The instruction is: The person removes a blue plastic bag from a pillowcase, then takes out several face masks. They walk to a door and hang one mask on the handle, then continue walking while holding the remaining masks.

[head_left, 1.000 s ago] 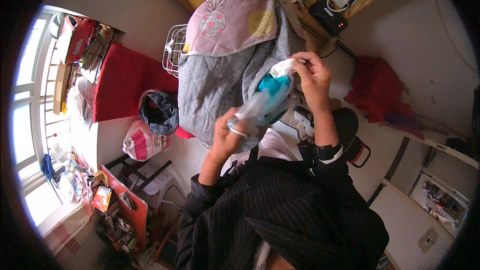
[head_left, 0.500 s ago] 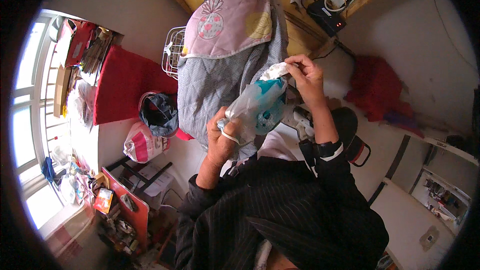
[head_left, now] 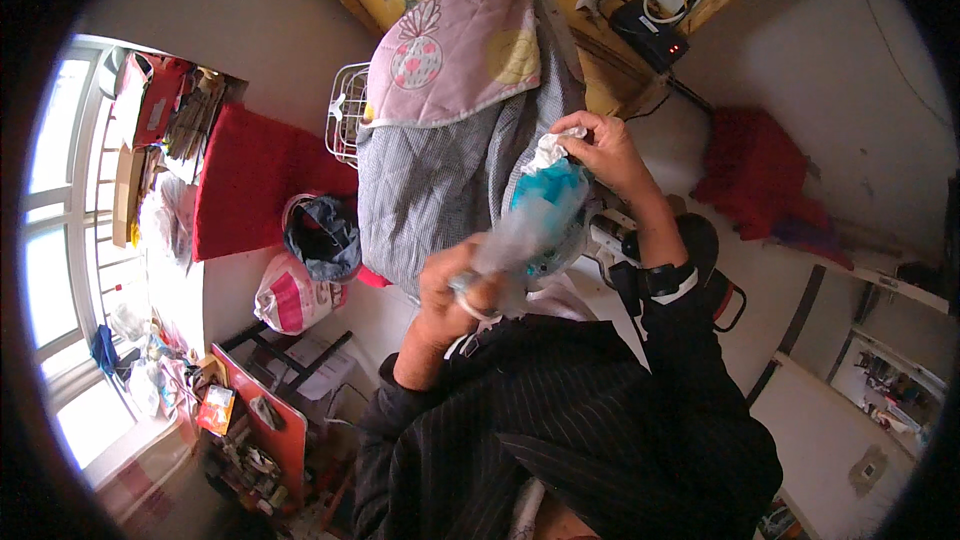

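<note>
A clear plastic bag (head_left: 522, 240) with something teal-blue (head_left: 548, 183) in its upper part hangs between my two hands, in front of my chest. My left hand (head_left: 455, 290) is closed around the bag's lower, gathered end; a pale band circles that hand near the fingers. At the bag's upper end, my right hand (head_left: 608, 152) pinches a crumpled white piece (head_left: 550, 152), soft like tissue or thin cloth. Whether this white piece is joined to the bag cannot be made out. The middle of the bag is blurred.
Just beyond my hands stands a grey checked cover (head_left: 425, 190) with a pink quilted flap (head_left: 455, 50). A white wire basket (head_left: 345, 112) is behind it. A yellow wooden desk (head_left: 610, 75) holds papers and a black box (head_left: 650, 35). To the left are a dark fabric-lined bin (head_left: 322, 237) and a pink-white bag (head_left: 293, 295).
My left hand has moved down and slightly right, towards my body, with the bag's lower end. My right hand has shifted a little left, still pinching the white piece.
</note>
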